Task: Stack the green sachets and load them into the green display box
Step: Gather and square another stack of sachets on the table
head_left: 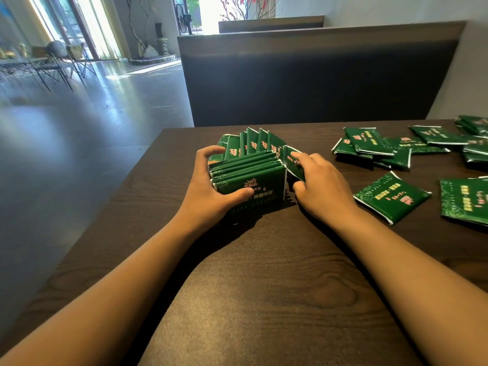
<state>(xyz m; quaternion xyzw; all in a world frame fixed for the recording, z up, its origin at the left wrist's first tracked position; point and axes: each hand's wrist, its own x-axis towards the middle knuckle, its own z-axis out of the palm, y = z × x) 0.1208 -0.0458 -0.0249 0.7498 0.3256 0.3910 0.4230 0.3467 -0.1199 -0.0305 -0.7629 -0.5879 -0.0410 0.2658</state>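
On the dark wood-grain surface (264, 286), both hands are gripping an upright stack of flat green foil sachets (248, 178): the left hand (211, 188) is curling round its left end, the right hand (319, 186) is pinching a sachet at its right end. More standing sachets (253, 142) are fanning just behind. Loose green sachets (390, 199) are lying scattered to the right.

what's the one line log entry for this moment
step: squaring sachet stack | left hand: grips stack | right hand: holds end sachet | loose sachets: right on table | box: unclear

Bright window backlight (upper left), floor glare, edges warped.
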